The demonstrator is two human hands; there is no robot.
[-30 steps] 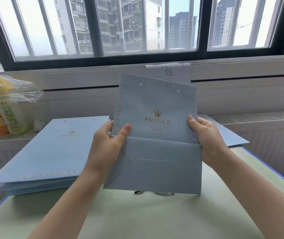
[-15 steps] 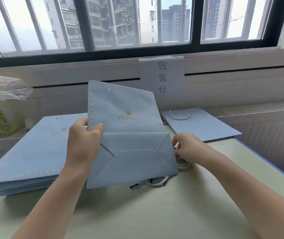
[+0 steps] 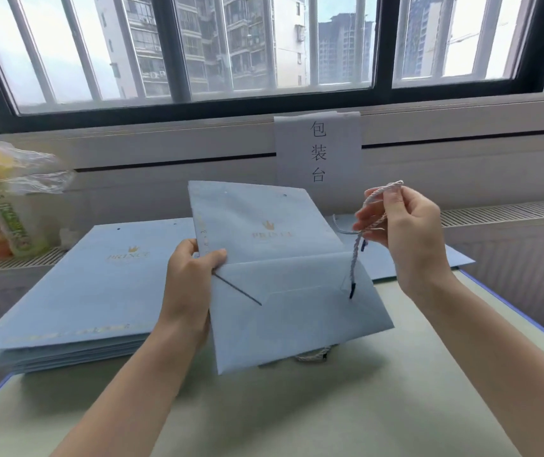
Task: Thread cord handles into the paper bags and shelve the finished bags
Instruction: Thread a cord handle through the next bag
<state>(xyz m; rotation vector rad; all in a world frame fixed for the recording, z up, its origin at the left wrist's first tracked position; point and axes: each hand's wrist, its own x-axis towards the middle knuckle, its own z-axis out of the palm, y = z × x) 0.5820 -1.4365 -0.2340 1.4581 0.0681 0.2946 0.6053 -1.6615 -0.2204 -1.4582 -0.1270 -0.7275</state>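
A flat light-blue paper bag with a gold crown logo stands tilted on the table, its folded bottom facing me. My left hand grips its left edge. My right hand is raised to the right of the bag and pinches a white twisted cord folded double, its dark-tipped ends hanging in front of the bag. More cord peeks out under the bag's lower edge. A stack of flat blue bags lies to the left.
A blue bag with a cord handle lies flat behind my right hand. A paper sign hangs on the wall below the window. Plastic-wrapped drinks stand on the left ledge. The green table has a blue edge.
My right hand has risen from the table beside the bag, lifting a cord up with it. My left hand still holds the bag, which has tilted a little.
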